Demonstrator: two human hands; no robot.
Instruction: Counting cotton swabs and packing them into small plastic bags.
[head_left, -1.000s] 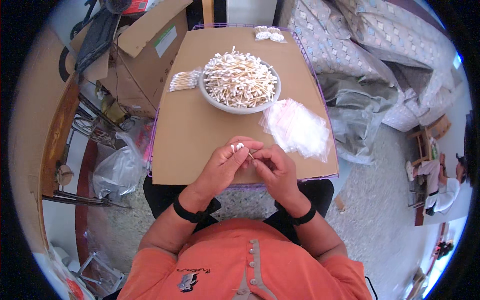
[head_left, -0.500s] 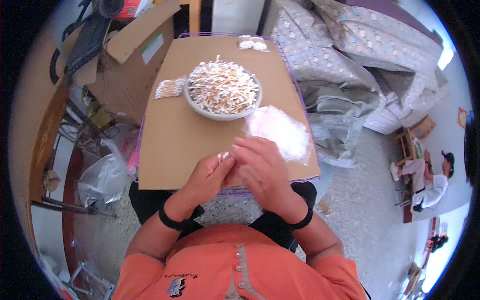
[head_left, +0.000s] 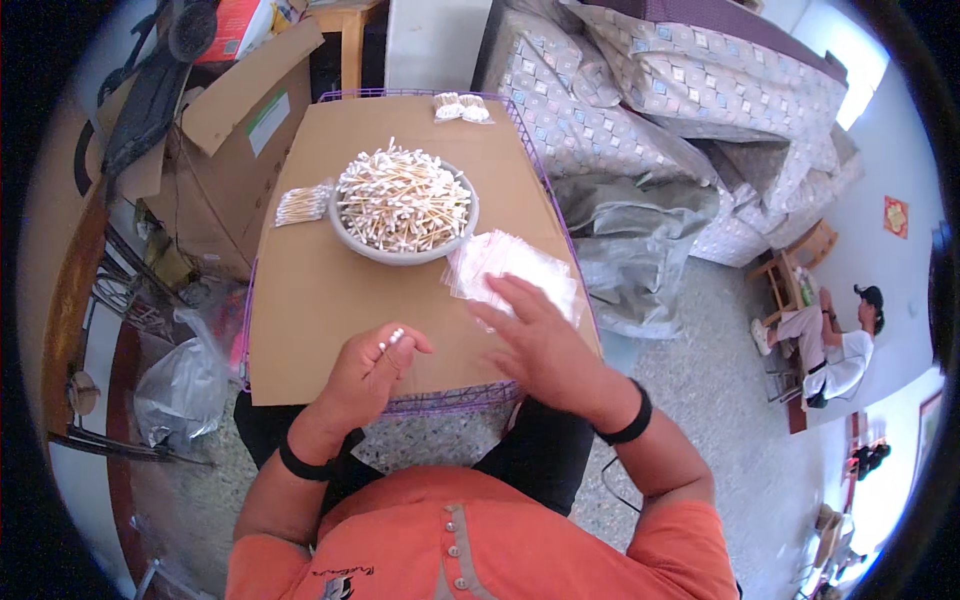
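My left hand (head_left: pixel 368 372) is closed round a few cotton swabs (head_left: pixel 391 339), whose white tips poke out above the thumb. Spread fingers and nothing in the grip: my right hand (head_left: pixel 545 345) hovers at the near edge of a stack of clear plastic bags (head_left: pixel 510 262). Whether its fingertips touch the bags I cannot tell. Beyond both hands stands a round grey bowl (head_left: pixel 400 258) heaped with loose cotton swabs (head_left: pixel 402 197). A filled bag of swabs (head_left: pixel 302 205) lies left of the bowl, and small bagged bundles (head_left: pixel 462 108) lie at the far edge.
Cardboard (head_left: pixel 310 340) covers the table, which has a purple wire rim (head_left: pixel 545 165). An open carton (head_left: pixel 235 150) stands to the left. Covered furniture (head_left: pixel 620 110) and a grey plastic sheet (head_left: pixel 640 240) are on the right. Farther right, a person (head_left: pixel 840 350) sits by a chair.
My hands have parted. The left moved left with the swabs, and the right opened out beside the bags. The whole view has shifted a little.
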